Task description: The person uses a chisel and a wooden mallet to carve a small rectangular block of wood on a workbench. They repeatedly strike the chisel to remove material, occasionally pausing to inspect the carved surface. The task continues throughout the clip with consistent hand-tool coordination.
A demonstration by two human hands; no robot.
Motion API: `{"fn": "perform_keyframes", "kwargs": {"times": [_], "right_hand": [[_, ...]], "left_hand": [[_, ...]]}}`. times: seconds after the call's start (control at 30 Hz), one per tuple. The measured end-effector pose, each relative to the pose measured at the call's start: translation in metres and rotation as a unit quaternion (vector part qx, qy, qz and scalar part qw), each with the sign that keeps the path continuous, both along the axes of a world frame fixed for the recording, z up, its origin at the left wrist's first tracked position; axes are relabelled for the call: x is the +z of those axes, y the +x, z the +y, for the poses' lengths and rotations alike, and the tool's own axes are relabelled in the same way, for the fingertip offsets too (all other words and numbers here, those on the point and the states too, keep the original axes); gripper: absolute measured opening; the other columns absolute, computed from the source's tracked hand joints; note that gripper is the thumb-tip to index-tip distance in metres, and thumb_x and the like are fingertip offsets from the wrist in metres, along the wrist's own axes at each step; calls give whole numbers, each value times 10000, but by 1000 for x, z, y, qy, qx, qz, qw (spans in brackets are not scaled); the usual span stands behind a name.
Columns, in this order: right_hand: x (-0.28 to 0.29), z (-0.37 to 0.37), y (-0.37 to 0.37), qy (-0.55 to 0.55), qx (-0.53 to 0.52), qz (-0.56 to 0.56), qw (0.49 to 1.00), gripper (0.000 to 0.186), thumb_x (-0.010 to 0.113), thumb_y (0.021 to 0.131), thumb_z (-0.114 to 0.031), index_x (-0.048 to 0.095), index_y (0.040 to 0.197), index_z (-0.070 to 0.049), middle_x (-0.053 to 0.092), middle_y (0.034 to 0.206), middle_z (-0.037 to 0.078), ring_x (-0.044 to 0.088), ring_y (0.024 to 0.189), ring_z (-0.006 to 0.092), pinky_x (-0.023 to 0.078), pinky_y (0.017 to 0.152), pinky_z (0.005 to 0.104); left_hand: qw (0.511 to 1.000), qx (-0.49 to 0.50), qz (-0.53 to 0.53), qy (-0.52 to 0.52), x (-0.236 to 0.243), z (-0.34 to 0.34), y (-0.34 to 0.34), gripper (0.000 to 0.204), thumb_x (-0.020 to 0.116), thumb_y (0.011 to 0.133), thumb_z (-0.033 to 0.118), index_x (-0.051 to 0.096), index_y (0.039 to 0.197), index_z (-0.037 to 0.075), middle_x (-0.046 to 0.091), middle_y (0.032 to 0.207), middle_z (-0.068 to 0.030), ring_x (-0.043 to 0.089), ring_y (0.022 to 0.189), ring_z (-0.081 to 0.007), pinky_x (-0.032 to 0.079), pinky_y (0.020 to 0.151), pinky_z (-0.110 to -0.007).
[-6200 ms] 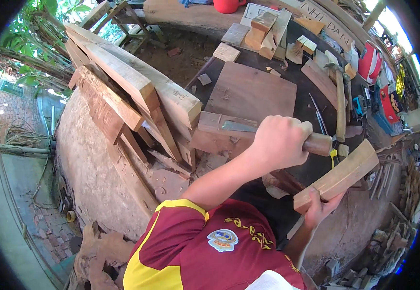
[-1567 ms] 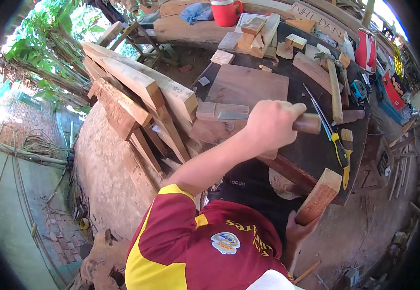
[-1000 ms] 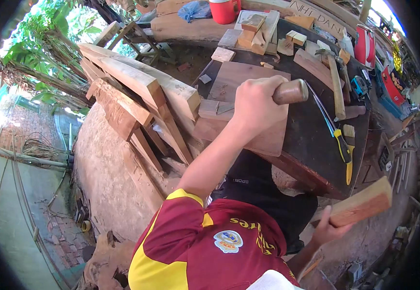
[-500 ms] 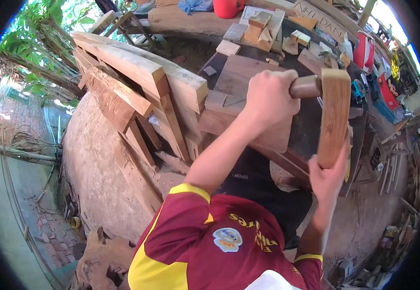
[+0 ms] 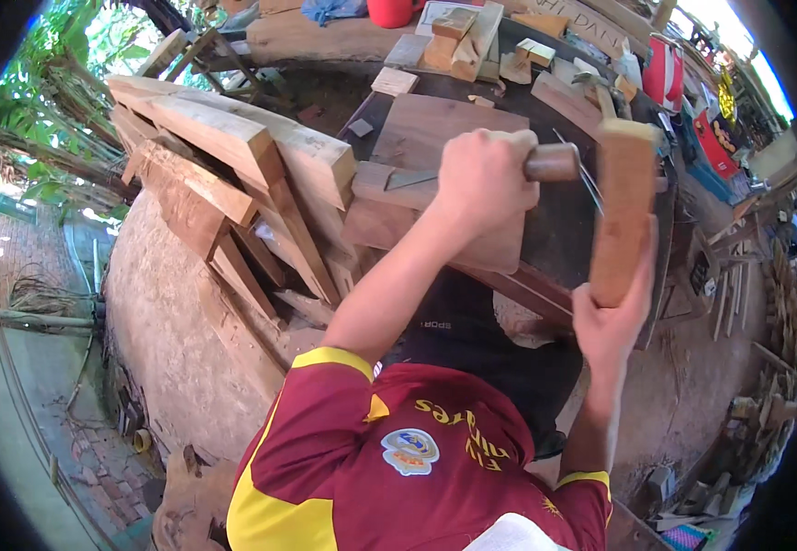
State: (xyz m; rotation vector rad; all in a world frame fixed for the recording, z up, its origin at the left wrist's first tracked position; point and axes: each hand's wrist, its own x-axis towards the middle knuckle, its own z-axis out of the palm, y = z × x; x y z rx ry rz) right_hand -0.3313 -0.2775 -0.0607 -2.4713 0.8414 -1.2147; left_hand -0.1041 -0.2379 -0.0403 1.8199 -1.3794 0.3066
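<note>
From where I am standing, the left hand (image 5: 488,179) is wrapping its grip fully around the handle of a chisel (image 5: 553,163), whose flat blade is lying over a wooden bar (image 5: 369,176). The right hand (image 5: 611,317) is closing its grip on the near end of a wooden block (image 5: 621,220) — the block, slightly blurred, is standing just beside the handle's butt. The dark desk (image 5: 555,243) is spreading beneath. At the rear, a red jug (image 5: 393,11) is hiding its contents, and a blue plastic bag (image 5: 332,9) is sitting near it. Rightward, a red container (image 5: 712,147) is showing small dark pieces — too small to tell — beside a blue box (image 5: 716,186).
</note>
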Motion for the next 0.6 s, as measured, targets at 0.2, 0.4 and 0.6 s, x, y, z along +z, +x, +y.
{"fn": "perform_keyframes", "kwargs": {"times": [0.2,0.4,0.6], "right_hand": [[16,-3,-17,185,-130,-440,869,863,747,687,-26,317,1434,26,478,1343,172,487,1219,287,362,1072,421],[-33,13,17,188,37,-51,980,836,713,663,-48,338,1403,60,492,1303,229,507,1208,299,378,1024,393],[-33,7,-24,126,-99,-228,960,802,741,680,-15,366,1385,56,498,1278,201,523,1162,300,412,998,405]], "left_hand": [[999,5,33,-29,10,1,2,114,659,624,128,590,698,77,606,655,-162,618,668,-380,493,611,-458],[1000,-16,6,20,4,1,4,149,677,615,148,627,743,90,643,688,-147,648,698,-359,515,640,-459],[999,-25,28,-21,5,4,1,104,652,622,119,599,699,73,584,634,-175,599,657,-398,487,602,-449]]}}
